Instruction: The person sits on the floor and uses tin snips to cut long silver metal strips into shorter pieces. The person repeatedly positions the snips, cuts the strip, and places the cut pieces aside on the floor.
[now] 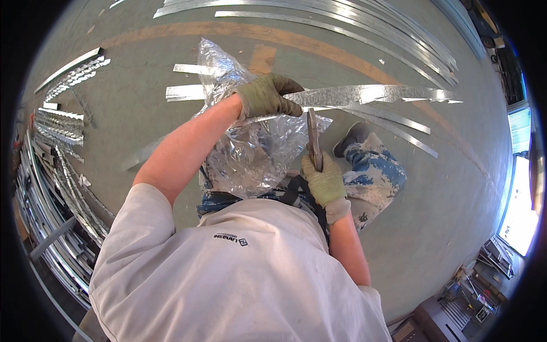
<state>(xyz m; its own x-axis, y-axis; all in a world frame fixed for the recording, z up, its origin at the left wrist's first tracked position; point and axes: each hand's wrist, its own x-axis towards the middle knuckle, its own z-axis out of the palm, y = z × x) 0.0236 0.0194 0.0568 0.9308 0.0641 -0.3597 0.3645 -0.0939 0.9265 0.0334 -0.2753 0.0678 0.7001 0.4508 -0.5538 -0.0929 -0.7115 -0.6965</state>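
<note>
My left hand, in a grey-green work glove, is closed around the near end of a long shiny metal strip. The strip stretches away to the right. Crumpled clear plastic film hangs beneath this hand and over my lap, and some rises to its left. In a matching glove, my right hand grips a narrow grey metal hand tool that looks like tin snips. Its tip points up and meets or nearly meets the strip's lower edge beside my left fingers. Whether its jaws are apart I cannot tell.
Loose metal strips lie beneath the held one, and short strip ends stick out left of the film. Long metal lengths cover the floor ahead. Bundled metal profiles are stacked at the left. Equipment stands at the lower right.
</note>
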